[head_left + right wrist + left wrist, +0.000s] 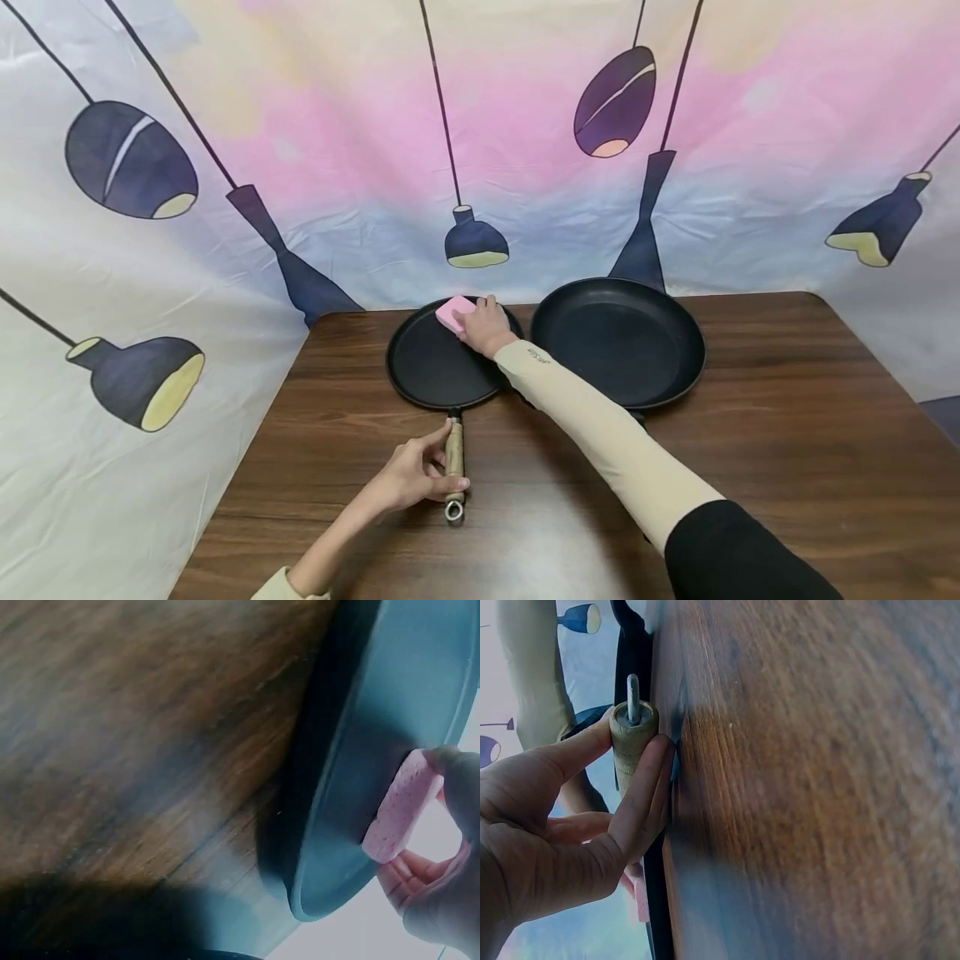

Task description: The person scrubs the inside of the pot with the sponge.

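- Fingers of the left hand (412, 471) are gripping the wooden handle (454, 450) at the lower middle of the head view; its metal ring (454, 510) is showing below them.
- Fingers of the right hand (487, 325) are pinching the pink sponge (450, 313), just left of the frame's centre.
- That sponge is resting on the small pan (431, 358), near the pan's upper edge.
- Right of centre, the big pan (622, 342) is sitting close beside the small one.
- From the lower right, the right sleeve (600, 433) is cutting across, blocking the big pan's lower left edge and hiding most of its handle.
- Brown table (787, 458) is filling the lower part of the frame; a cloth (337, 108) is hanging behind, across the top.
- Counting up, two pans, one sponge and two hands are showing, and at least seven printed lamps are dotting the cloth.
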